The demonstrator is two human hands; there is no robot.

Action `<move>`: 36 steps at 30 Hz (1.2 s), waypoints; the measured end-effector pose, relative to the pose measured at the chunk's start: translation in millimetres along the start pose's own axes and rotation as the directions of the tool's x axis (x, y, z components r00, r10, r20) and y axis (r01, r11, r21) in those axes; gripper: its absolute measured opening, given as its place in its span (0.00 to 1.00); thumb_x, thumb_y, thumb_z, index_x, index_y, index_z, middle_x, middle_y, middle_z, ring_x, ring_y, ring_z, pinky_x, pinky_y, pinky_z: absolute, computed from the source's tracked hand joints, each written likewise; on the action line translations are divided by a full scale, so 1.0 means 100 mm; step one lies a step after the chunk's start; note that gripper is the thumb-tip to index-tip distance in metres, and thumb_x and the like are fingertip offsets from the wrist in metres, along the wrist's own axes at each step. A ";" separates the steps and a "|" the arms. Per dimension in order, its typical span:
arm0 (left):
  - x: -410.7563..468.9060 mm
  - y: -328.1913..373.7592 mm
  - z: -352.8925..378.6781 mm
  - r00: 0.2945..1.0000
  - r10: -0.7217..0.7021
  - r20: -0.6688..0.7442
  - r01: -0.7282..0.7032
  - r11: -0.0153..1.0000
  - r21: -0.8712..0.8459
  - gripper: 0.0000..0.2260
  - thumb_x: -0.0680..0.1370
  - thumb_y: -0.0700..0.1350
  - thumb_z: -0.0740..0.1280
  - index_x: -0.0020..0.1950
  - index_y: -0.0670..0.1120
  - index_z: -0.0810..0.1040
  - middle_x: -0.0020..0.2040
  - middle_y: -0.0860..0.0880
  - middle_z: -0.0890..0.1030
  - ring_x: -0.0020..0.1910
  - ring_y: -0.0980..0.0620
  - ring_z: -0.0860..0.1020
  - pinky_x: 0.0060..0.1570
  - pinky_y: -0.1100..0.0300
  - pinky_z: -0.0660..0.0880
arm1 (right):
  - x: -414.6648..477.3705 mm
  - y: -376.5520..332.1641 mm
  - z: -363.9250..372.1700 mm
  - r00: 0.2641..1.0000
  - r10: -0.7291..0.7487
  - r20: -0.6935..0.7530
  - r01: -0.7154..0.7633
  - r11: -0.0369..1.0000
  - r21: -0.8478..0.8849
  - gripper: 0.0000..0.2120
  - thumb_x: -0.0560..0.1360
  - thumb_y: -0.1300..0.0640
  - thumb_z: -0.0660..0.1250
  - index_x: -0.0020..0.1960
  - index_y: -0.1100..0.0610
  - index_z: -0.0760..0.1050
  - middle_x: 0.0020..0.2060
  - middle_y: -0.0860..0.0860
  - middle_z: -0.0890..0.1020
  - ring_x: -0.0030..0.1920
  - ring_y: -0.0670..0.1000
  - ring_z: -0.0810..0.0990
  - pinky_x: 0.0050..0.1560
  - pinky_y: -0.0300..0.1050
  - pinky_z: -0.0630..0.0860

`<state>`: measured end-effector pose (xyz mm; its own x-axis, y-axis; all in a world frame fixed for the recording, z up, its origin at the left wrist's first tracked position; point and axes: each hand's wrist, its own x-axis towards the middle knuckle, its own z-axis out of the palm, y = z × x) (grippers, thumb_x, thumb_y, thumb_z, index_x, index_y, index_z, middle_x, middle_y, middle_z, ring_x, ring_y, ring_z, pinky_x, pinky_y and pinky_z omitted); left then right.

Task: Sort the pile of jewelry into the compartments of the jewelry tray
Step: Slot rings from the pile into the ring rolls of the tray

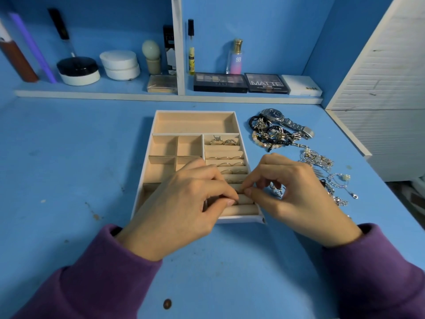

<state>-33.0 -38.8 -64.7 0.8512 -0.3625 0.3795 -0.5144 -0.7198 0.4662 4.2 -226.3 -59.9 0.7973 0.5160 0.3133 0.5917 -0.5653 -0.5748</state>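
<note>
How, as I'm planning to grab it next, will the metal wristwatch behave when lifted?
Probably heavy for its size: the wristwatch has a metal case and a link band. That band would likely droop at its links rather than stay stiff. The watch touches the tangled bracelets, so it may drag some along.

MATTE palette (266, 83) on the shelf (115, 95); darker palette (220, 82) just left of it, white box (301, 85) just right. Behind-left, a pink bottle (236, 58) (gold cap). Far left, white tubs (119, 64) and a black-lidded jar (77, 71).
</note>
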 end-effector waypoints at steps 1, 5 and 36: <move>0.00 0.00 0.00 1.000 0.001 0.005 -0.001 1.000 0.002 0.09 0.73 0.51 0.63 0.42 0.52 0.83 0.38 0.58 0.77 0.42 0.61 0.71 0.43 0.67 0.70 | 0.00 0.00 0.00 1.000 0.002 0.000 -0.002 1.000 0.002 0.04 0.66 0.60 0.67 0.36 0.54 0.81 0.31 0.49 0.75 0.36 0.45 0.72 0.37 0.30 0.65; 0.01 -0.02 0.00 1.000 -0.002 0.012 0.002 1.000 -0.010 0.07 0.72 0.50 0.65 0.42 0.53 0.83 0.37 0.58 0.76 0.41 0.62 0.70 0.44 0.70 0.68 | 0.00 -0.01 0.00 1.000 0.003 -0.004 -0.003 1.000 0.004 0.04 0.66 0.61 0.67 0.36 0.55 0.80 0.30 0.49 0.74 0.36 0.46 0.72 0.37 0.30 0.64; 0.04 -0.17 -0.26 0.903 -0.300 -0.308 0.263 0.952 -0.155 0.06 0.74 0.46 0.67 0.48 0.55 0.80 0.39 0.60 0.76 0.37 0.61 0.72 0.36 0.72 0.67 | 0.09 0.02 0.01 0.987 0.109 -0.119 -0.096 0.989 0.111 0.07 0.74 0.62 0.64 0.49 0.51 0.75 0.29 0.51 0.76 0.26 0.45 0.70 0.29 0.32 0.65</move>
<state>-23.3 -12.8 -50.5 0.8908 0.0710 0.4489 -0.2818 -0.6887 0.6681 12.2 -222.5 -58.6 0.8656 0.3707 0.3366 0.4955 -0.5372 -0.6825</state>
